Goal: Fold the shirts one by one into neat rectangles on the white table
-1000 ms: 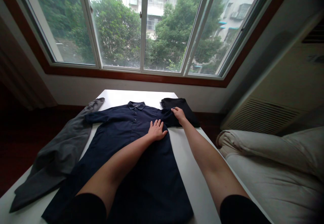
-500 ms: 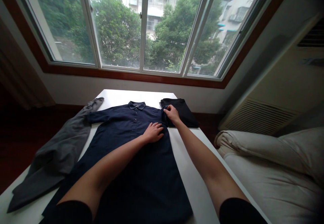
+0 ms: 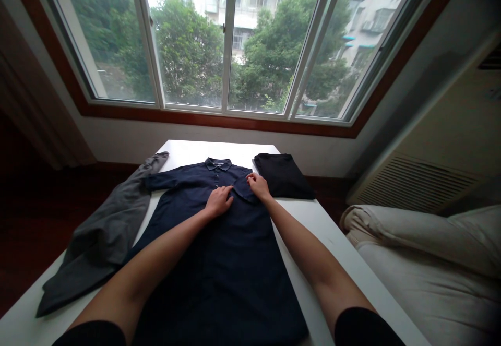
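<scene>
A navy short-sleeved polo shirt lies spread front up, its collar toward the window. The sleeve on the right is folded inward over the chest. My left hand rests on the chest with fingers stretched out, the fingertips touching that sleeve's edge. At the right shoulder, my right hand has its fingers bent and closed on the sleeve cloth; the fingertips are small and partly hidden. The other sleeve reaches out flat to the left.
A folded black garment sits at the right edge of the white table. A crumpled grey garment hangs along the left edge. A pale cushioned seat stands to the right, and a window is beyond.
The right sleeve has come inward over the chest, off the folded black garment. My right hand has moved inward and slightly nearer with it; my left hand has shifted left across the shirt.
</scene>
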`<state>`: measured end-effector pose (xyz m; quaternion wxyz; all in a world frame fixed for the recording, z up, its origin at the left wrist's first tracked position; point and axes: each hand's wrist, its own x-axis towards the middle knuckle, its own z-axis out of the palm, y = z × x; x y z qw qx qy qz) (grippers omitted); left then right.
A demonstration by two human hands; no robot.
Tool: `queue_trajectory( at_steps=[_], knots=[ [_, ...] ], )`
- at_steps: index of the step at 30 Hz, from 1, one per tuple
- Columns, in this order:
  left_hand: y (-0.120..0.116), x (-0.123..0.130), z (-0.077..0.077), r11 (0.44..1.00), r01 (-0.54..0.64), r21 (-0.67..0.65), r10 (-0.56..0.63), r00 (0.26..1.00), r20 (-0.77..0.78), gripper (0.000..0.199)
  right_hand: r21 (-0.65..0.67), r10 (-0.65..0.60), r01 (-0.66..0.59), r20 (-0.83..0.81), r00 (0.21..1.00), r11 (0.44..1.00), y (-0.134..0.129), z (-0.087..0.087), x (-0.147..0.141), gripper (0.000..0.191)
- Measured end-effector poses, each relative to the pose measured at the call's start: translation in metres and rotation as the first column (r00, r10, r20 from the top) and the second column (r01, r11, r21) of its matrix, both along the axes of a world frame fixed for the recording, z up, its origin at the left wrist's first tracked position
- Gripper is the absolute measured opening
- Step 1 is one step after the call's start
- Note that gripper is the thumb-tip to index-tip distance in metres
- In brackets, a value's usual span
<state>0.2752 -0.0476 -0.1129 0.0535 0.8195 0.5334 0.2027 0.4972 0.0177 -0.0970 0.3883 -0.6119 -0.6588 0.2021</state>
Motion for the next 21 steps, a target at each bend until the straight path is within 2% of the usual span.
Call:
queue_trajectory(
  at_steps=[3,6,8,11,15,21],
  knots=[
    [0.000,0.011,-0.002,1.000,0.001,0.003,-0.001,1.000,0.007,0.058,0.016,-0.094,0.093,0.120,0.988,0.996,0.005,-0.007,0.004,0.030],
    [0.004,0.022,-0.005,1.000,0.000,-0.009,0.000,1.000,0.009,0.057,0.013,0.010,-0.014,0.276,0.961,1.000,0.001,-0.021,0.003,0.034],
    [0.007,0.027,-0.009,1.000,-0.016,-0.012,0.015,1.000,-0.022,0.052,0.014,0.092,-0.106,0.399,0.912,0.994,-0.003,-0.034,0.000,0.037],
    [0.007,0.031,-0.015,1.000,-0.028,-0.008,0.027,0.997,-0.074,0.052,-0.012,0.116,-0.129,0.530,0.840,0.992,-0.005,-0.048,-0.002,0.046],
    [0.004,0.034,-0.019,0.999,-0.026,-0.034,0.022,0.994,-0.111,0.057,-0.093,0.120,-0.082,0.568,0.815,0.992,0.007,-0.049,-0.001,0.052],
    [0.000,0.038,-0.018,0.997,-0.066,-0.027,0.062,0.990,-0.130,0.061,-0.135,0.156,-0.094,0.582,0.798,0.986,0.036,-0.044,-0.004,0.054]
  ],
)
